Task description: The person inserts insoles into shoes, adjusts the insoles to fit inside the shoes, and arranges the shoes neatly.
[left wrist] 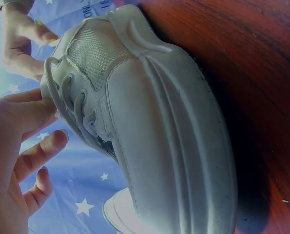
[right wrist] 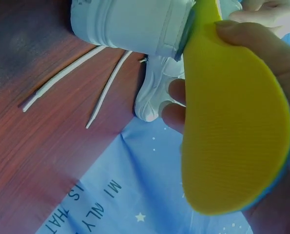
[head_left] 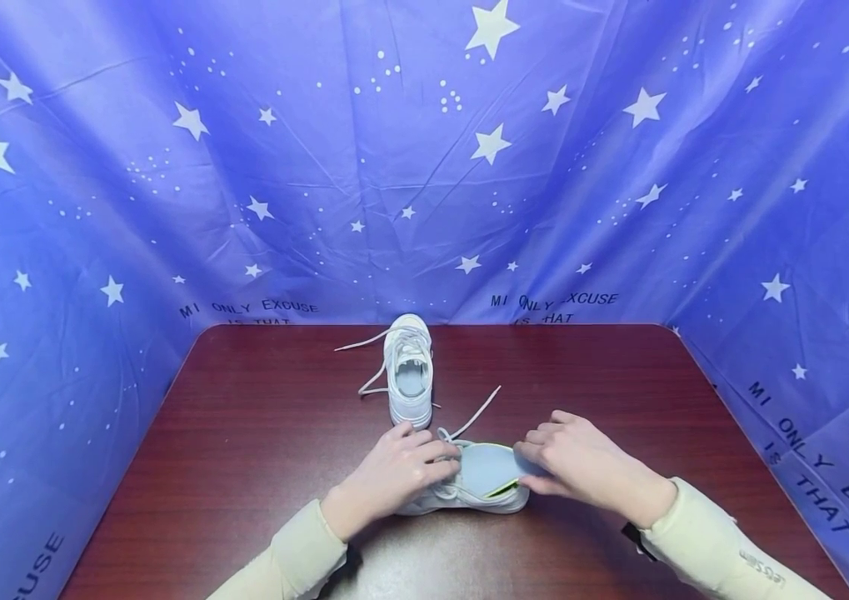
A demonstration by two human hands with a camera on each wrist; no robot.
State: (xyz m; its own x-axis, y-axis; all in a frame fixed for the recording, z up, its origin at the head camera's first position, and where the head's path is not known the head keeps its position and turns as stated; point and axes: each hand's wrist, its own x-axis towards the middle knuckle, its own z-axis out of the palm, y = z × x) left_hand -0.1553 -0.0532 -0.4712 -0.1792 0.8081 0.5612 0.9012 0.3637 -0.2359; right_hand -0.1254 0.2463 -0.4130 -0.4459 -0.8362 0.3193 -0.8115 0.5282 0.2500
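Observation:
A white lace-up sneaker (head_left: 506, 502) lies sideways near the front of the table, toe to the left. My left hand (head_left: 402, 468) holds it at the tongue, thumb and a finger at the tongue's edge in the left wrist view while the other fingers stay loose. With my right hand (head_left: 581, 460) I grip the heel end of an insole (right wrist: 232, 131), pale grey-blue on top and yellow underneath. Its heel is raised out of the shoe's opening, and the front part is hidden inside. The thumb presses the yellow underside in the right wrist view.
A second white sneaker (head_left: 411, 412) stands just behind, toe toward the back edge, its loose laces (head_left: 372, 390) spread left. A lace (head_left: 480, 412) of the front shoe trails over the dark red table (head_left: 267, 433). Blue star-patterned curtains (head_left: 364, 167) enclose the table.

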